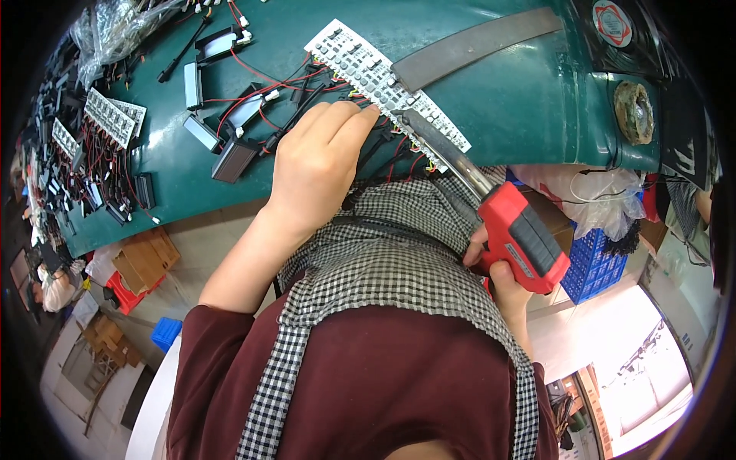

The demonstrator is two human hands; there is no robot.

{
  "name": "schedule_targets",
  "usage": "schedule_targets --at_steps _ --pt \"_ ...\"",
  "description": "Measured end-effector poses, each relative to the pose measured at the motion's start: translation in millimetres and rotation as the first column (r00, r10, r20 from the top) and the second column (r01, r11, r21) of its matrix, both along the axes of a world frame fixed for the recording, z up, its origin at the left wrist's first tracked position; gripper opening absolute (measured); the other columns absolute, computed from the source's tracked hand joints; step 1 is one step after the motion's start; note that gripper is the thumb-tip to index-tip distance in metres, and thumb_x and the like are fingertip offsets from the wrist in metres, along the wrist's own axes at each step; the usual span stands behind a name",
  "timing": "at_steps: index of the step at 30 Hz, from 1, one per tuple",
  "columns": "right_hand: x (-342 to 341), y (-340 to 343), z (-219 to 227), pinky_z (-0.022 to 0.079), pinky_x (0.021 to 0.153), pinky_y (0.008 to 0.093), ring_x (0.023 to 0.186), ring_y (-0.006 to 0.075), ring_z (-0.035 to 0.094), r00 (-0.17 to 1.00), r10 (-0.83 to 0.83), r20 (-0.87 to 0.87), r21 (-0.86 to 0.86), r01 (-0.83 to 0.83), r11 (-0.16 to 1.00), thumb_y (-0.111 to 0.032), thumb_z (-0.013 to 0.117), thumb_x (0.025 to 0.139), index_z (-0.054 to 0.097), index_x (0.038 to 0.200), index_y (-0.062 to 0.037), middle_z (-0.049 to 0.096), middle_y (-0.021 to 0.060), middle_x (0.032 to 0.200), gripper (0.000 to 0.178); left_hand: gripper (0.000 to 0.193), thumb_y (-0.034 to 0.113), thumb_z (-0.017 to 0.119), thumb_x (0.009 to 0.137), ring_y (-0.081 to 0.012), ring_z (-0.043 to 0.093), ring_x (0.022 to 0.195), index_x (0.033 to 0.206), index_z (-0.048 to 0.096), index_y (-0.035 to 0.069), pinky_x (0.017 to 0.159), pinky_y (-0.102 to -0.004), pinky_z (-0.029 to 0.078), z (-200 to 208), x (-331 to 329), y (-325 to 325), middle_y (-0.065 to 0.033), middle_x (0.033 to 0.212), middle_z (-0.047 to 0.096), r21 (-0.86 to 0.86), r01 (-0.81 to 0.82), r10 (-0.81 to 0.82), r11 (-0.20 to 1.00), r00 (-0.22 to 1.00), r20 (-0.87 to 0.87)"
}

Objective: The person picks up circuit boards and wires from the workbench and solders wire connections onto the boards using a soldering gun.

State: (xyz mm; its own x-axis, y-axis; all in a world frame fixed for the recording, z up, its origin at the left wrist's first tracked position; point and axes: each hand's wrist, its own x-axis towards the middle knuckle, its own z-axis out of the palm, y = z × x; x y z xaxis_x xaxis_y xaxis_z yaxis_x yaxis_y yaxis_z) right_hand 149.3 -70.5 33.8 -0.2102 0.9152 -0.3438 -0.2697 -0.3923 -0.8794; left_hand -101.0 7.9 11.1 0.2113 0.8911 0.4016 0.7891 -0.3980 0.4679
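While the right hand (pixel 507 285) grips a red-and-black pistol-shaped soldering tool (pixel 510 222), the left hand (pixel 318 157), its grip unclear, is at a long white circuit panel (pixel 374 80) near the glossy green surface's (pixel 529 115) front edge; a blue plastic crate (pixel 590 272) stands below.

I've got left hand (pixel 318 157) out far, back up, knuckles bent, fingers close together and pointing far-right; fingertips partly hidden. Left forearm (pixel 257 249) bare, angled from near left to far right, wrist roughly straight. My right hand (pixel 504 282) sits nearer, right of the torso, curled in a grip, thumb (pixel 502 274) pointing far; palm not visible. Right forearm (pixel 520 322) mostly hidden, short bare stretch showing.
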Motion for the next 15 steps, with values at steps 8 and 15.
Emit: schedule_targets --at_steps 8,15 --pt "1.8 5.4 -6.2 0.049 0.066 0.0275 0.067 0.0144 0.059 0.982 0.076 0.171 0.063 -0.087 0.994 -0.017 0.073 0.073 0.05 0.116 0.0081 0.062 0.0085 0.083 0.054 0.021 -0.006 0.065 0.068 -0.0236 0.061 0.07 0.088 0.065 -0.001 0.061 -0.0314 0.049 2.0 -0.4 -0.5 -0.01 0.078 0.062 -0.02 0.017 -0.018 1.0 1.0 -0.014" --pt "1.1 2.9 -7.3 0.049 0.065 0.0262 0.067 0.014 0.059 0.976 0.063 0.21 0.077 -0.081 0.994 -0.019 0.073 0.073 0.049 0.117 0.0097 0.062 0.0093 0.082 0.058 0.021 -0.006 0.065 0.068 -0.0234 0.06 0.07 0.088 0.064 -0.001 0.062 -0.0315 0.049 2.3 0.7 -0.8 -0.0099 0.079 0.062 -0.033 0.018 -0.018 0.999 1.0 -0.021"
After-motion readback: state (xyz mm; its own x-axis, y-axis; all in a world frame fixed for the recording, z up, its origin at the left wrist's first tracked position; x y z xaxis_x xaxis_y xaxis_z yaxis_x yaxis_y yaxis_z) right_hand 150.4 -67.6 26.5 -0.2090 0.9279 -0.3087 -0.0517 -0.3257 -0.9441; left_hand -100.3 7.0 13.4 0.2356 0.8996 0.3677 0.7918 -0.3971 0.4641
